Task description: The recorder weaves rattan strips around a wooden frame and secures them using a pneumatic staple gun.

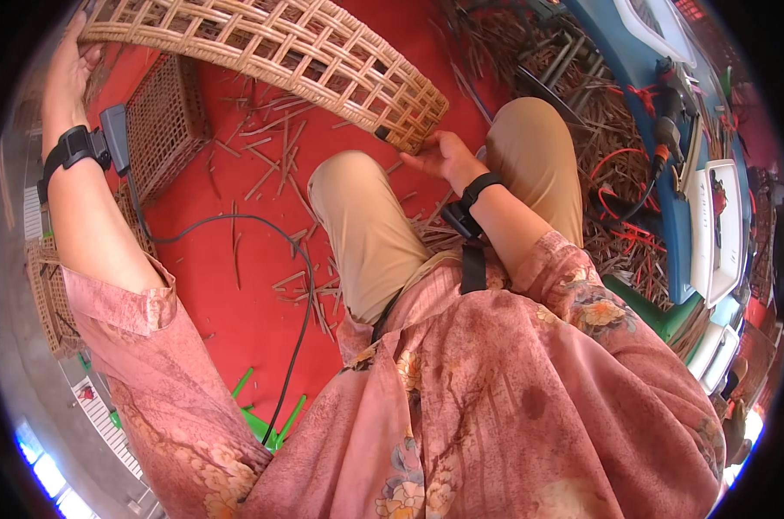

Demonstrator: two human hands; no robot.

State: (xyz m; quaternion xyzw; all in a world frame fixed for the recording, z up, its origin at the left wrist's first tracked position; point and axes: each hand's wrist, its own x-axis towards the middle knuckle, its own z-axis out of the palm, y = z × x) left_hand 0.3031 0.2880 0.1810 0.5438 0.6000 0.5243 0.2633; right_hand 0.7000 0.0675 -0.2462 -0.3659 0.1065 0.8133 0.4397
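A woven wicker basket or panel (pixel 275 43) with an open lattice side is held up at the top of the head view, beyond my knees. My left hand (pixel 67 73) has its fingers curled round the left end of the wicker. Under the near right corner is my right hand (pixel 448 162), its thumb and fingers at the woven edge. Part of the right fingers is hidden behind the corner. The far portion of the wicker runs out of the picture.
Another wicker basket (pixel 163 130) stands on the red floor (pixel 223 316) among scattered cane strips (pixel 279 164). A black cable (pixel 301 251) crosses the floor near green stool legs (pixel 266 428). At right, a blue table (pixel 679 233) bears a white tray (pixel 719 233) and a power tool (pixel 666 130).
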